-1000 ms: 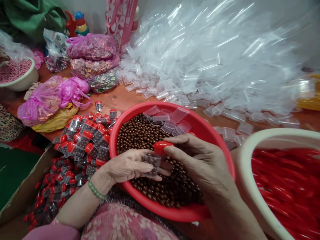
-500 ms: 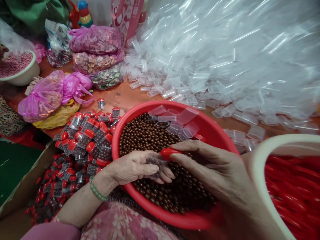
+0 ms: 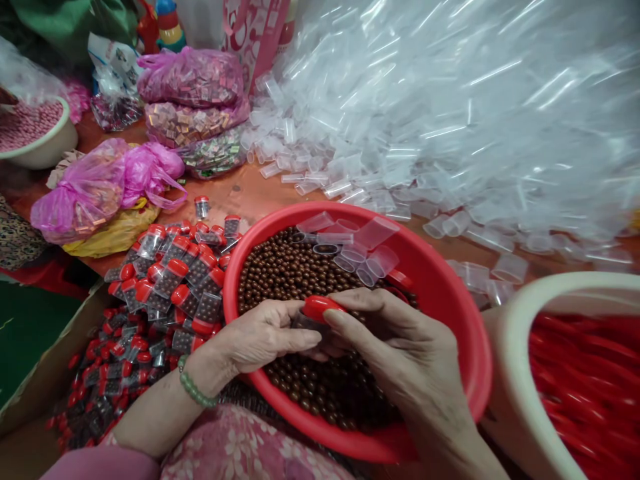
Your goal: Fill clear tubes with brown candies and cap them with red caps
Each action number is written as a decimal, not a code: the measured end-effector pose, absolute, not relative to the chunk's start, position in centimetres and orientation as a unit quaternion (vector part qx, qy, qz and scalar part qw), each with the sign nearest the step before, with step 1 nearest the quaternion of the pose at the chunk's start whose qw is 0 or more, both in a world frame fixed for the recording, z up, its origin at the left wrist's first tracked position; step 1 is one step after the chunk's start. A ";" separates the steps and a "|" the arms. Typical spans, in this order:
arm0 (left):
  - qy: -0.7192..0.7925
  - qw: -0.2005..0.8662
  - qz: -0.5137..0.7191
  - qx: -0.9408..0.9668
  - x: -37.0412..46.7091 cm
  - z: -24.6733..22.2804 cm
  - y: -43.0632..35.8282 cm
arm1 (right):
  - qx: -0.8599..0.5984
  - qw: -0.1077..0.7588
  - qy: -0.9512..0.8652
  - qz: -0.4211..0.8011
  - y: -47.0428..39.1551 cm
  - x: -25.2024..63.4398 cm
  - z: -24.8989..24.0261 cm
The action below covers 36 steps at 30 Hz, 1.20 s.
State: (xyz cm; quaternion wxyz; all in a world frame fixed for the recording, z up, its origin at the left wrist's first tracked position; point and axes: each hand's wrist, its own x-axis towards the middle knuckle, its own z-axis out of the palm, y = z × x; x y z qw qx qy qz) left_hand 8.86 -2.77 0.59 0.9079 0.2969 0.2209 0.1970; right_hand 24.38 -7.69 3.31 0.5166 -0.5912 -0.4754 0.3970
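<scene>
Hundreds of empty clear vials [image 3: 425, 113] heaped behind the red basin [image 3: 450, 293] of brown beads [image 3: 285, 267], dozens of capped ones [image 3: 170, 280] beside it, left hand [image 3: 260, 333] gripping a filled vial [image 3: 305, 325], right hand [image 3: 400, 347] pinching its red cap [image 3: 320, 307] on

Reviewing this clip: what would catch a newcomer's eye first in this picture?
Most striking is the red basin of small brown balls at centre, where the left hand holds a small clear tube and the right hand sets a red cap on it. Behind rises a heap of empty clear tubes; to the left lies a pile of filled, red-capped tubes.
</scene>
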 end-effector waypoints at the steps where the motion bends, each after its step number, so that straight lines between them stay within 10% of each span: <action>1: 0.222 0.908 0.197 0.296 8.9 0.5 -2.8 | -0.591 0.514 -0.473 0.403 -7.7 24.3 3.3; 36: 0.325 0.796 0.212 0.465 9.2 1.5 -2.8 | -0.568 0.467 -0.639 0.225 -8.1 24.4 1.3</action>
